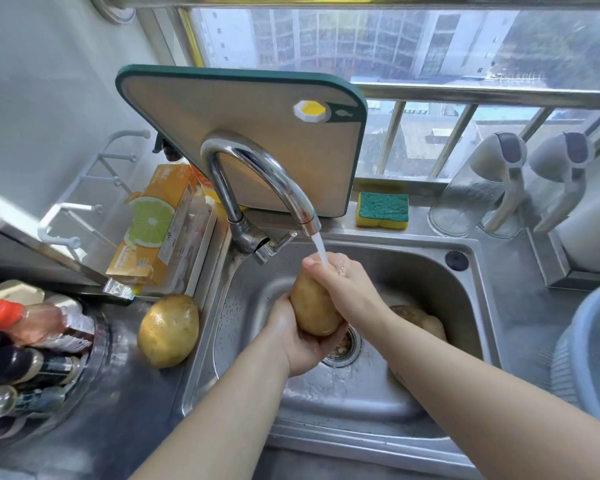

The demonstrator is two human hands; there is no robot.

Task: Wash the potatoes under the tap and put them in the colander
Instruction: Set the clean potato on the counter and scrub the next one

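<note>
Holding a potato upright over the middle of the sink, right under the spout of the tap. Cupping its lower end with the left hand, fingers curled round it from below. Gripping its top end with the right hand, thumb and fingers wrapped over the tip, with water streaming straight down onto that grip. Lower in the sink, near its right wall and partly hidden behind the right forearm, a second potato. Out on the worktop, just beside the sink's left rim, a third potato lying on its own, looking wet. Over at the worktop's right edge, well apart from both hands, the colander, only partly in shot. Behind the tap, a cutting board leaning upright, and beside it on the sink's back rim a sponge. Bottles crowding the worktop's left edge.
</note>
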